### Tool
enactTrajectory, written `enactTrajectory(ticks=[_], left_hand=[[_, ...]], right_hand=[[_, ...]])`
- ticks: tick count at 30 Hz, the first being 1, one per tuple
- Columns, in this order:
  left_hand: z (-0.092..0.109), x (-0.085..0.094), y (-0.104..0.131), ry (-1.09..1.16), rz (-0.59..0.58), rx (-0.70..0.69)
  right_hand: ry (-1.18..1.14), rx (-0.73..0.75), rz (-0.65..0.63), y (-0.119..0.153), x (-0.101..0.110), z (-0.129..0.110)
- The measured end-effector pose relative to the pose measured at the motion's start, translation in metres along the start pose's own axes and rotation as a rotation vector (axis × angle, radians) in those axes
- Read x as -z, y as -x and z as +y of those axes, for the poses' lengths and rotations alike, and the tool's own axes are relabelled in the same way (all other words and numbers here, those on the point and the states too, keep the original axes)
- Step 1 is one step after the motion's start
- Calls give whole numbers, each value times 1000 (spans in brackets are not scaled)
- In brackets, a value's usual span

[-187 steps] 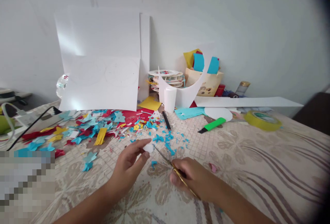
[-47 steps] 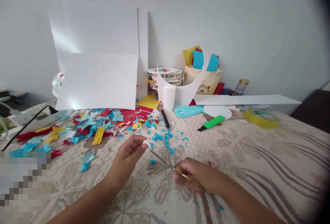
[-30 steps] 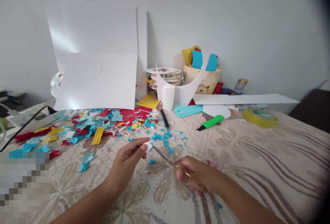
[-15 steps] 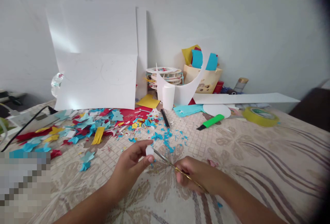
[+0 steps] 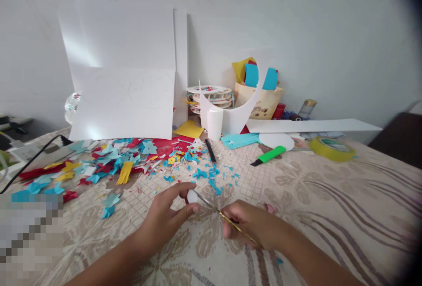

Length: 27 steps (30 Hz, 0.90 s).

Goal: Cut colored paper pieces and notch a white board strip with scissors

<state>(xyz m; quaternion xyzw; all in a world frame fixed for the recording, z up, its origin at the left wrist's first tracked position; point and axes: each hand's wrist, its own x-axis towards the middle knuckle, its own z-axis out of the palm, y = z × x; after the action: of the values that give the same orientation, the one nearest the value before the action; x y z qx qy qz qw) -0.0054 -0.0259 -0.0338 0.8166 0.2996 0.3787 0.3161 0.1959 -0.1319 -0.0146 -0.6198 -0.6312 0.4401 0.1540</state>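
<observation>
Head | left hand [image 5: 166, 207] grips disc [image 5: 192, 197], thumb [image 5: 190, 210] contact unclear, over worktop [image 5: 329, 198], toward near edge | right hand [image 5: 245, 222] clasps scissors [image 5: 227, 218], reaching disc | disc likely light, bendable, easily creased: pinch rim away from scissors | versus one second ago, disc shows more, thumb lower

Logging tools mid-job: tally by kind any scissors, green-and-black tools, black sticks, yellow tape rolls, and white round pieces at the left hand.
Scissors: 1
Green-and-black tool: 1
Black stick: 1
Yellow tape roll: 1
White round piece at the left hand: 1
Total: 5
</observation>
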Motion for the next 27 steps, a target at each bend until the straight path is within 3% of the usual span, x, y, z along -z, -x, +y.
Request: enactTrajectory(ticks=[5,17,27], left_hand=[[0,0,1,19,-7,12],[-2,-3,1,368,-69,122],[-2,-5,2,318,-79,101]], right_hand=[[-20,-68,-8,-1,0,0],[-135,-118,-4,-1,0,-4],[-135,-57,-13,-5,-2,7]])
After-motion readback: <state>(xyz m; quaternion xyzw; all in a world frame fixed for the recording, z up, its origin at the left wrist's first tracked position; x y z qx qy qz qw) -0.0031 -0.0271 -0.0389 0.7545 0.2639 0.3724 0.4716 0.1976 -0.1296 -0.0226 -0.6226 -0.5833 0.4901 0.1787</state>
